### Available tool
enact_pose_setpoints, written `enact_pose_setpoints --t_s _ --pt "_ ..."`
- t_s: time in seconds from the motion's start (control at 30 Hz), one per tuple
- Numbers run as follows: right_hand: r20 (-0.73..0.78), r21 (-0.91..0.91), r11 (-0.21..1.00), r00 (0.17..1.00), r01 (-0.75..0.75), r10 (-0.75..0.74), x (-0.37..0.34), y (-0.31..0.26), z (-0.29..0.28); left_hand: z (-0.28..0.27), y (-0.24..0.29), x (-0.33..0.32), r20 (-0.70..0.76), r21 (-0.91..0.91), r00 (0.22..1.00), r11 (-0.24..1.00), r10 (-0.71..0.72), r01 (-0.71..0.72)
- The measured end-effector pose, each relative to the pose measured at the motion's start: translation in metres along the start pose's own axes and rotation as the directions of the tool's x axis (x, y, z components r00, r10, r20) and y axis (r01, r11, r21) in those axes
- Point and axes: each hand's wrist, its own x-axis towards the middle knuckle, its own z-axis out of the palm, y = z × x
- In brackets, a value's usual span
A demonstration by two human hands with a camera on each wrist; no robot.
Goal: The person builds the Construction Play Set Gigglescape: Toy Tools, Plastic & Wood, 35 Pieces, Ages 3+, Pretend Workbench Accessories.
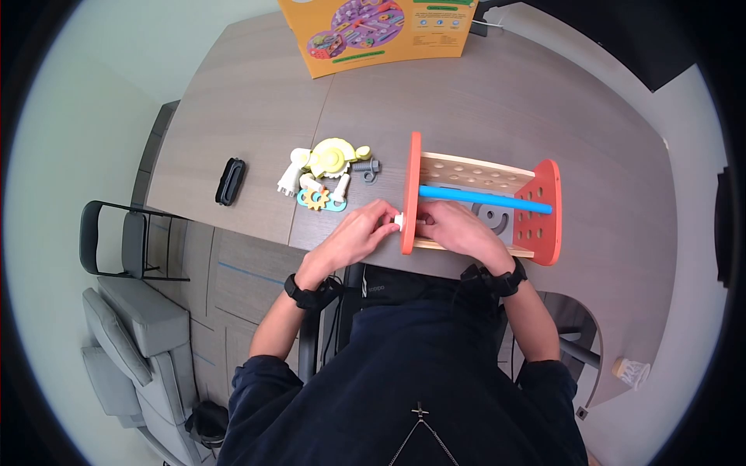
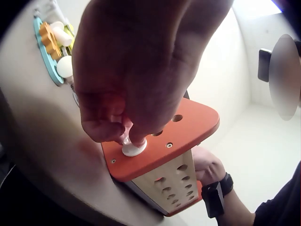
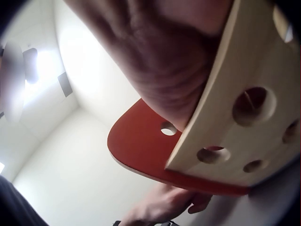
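Note:
A wooden toy toolbox with orange end panels (image 1: 549,241) and a blue rod handle (image 1: 482,199) stands before me. My left hand (image 1: 360,233) pinches a white toy bolt (image 2: 134,149) against the outer face of the nearer-left end panel (image 1: 412,182). Its round white base sits on the orange surface, just beside a small screw. Inside the box, under the blue rod, my right hand (image 1: 460,227) reaches to that panel's inner face, level with the bolt. Its fingertips are at a small dark piece there; I cannot tell whether they grip it. The side board hides those fingers in the right wrist view.
Left of the box lie a yellow-green toy saw part (image 1: 332,158), a grey bolt (image 1: 365,166), a white toy hammer-like piece (image 1: 292,172), an orange gear (image 1: 315,199) and a blue strip (image 1: 335,206). A black case (image 1: 231,182) lies farther left. A yellow printed box (image 1: 381,35) stands behind.

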Motion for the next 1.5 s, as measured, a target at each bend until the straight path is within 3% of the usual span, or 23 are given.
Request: enact_pose_setpoints --t_s 0.2,0.4,0.57,0.63,0.73,0.83,0.9,0.93,1.03,1.07,1.17,1.27,1.5 --pt "0.017 -0.023 0.999 1.000 0.023 -0.022 -0.002 -0.007 -0.004 -0.002 0.000 0.000 0.047 -0.009 0.999 1.000 -0.003 0.004" --pt "0.060 -0.111 0.993 0.998 0.031 -0.025 -0.002 -0.011 -0.008 0.004 -0.005 -0.002 -0.019 0.014 0.996 0.996 0.087 -0.087" --pt "0.049 -0.110 0.994 0.999 -0.015 0.021 -0.006 -0.014 -0.011 0.000 0.004 -0.004 0.003 -0.004 1.000 1.000 -0.014 0.014" --pt "0.009 -0.137 0.990 1.000 -0.014 0.015 -0.016 -0.018 -0.016 0.001 0.008 -0.005 0.004 -0.012 0.999 0.999 -0.048 0.048" --pt "-0.294 -0.100 0.984 0.941 0.147 -0.170 -0.061 -0.023 -0.016 0.004 0.011 -0.007 -0.025 -0.045 0.998 0.997 -0.065 0.064" --pt "-0.356 0.101 0.989 0.932 0.110 -0.068 -0.116 -0.047 -0.058 0.010 0.012 -0.009 -0.074 -0.153 0.993 0.985 -0.089 0.077" --pt "-0.495 0.092 0.994 0.869 0.059 -0.006 -0.137 -0.047 -0.081 0.015 0.004 -0.009 -0.138 -0.220 0.987 0.974 -0.080 0.048" --pt "-0.562 0.091 0.995 0.827 0.033 0.024 -0.144 -0.043 -0.088 0.011 0.012 -0.008 -0.086 -0.252 0.985 0.959 -0.152 0.126" --pt "-0.550 -0.241 0.970 0.820 0.027 -0.159 -0.139 -0.024 -0.109 0.014 0.017 -0.004 -0.102 -0.338 0.977 0.930 -0.186 0.142" --pt "-0.468 -0.376 0.924 0.846 0.072 -0.256 -0.132 -0.016 -0.111 0.015 0.017 -0.003 -0.105 -0.358 0.978 0.924 -0.181 0.132" --pt "-0.279 -0.662 0.718 0.819 0.214 -0.501 -0.103 0.006 -0.102 0.018 0.022 0.000 -0.106 -0.395 0.977 0.909 -0.185 0.130" --pt "-0.115 -0.475 0.877 0.983 0.073 -0.144 -0.088 0.004 -0.108 0.017 0.027 -0.003 -0.124 -0.386 0.967 0.909 -0.221 0.158" --pt "-0.152 -0.495 0.862 0.967 0.106 -0.206 -0.091 0.007 -0.108 0.015 0.019 -0.025 -0.073 -0.474 0.947 0.846 -0.312 0.243"
